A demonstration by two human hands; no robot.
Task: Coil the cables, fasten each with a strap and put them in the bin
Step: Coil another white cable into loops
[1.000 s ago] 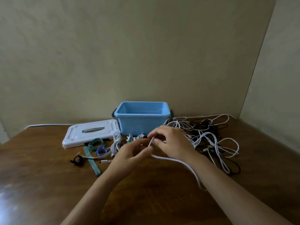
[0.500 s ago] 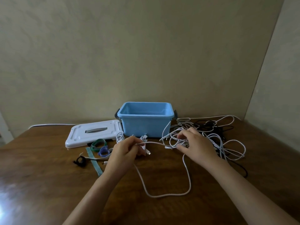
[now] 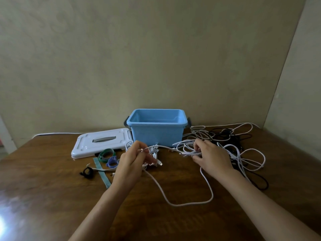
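Hands work one smooth white cable [image 3: 187, 203]: left hand [image 3: 132, 162] pinches it near its plug, right hand [image 3: 211, 158] has fingers curled round its loops at a tangled pile of white and black cables [image 3: 243, 150]. Slack sags onto the glossy wooden table [image 3: 52, 197]. Behind stands a rectangular blue plastic bin [image 3: 157, 134], with fabric straps [image 3: 108, 158] coiled at left.
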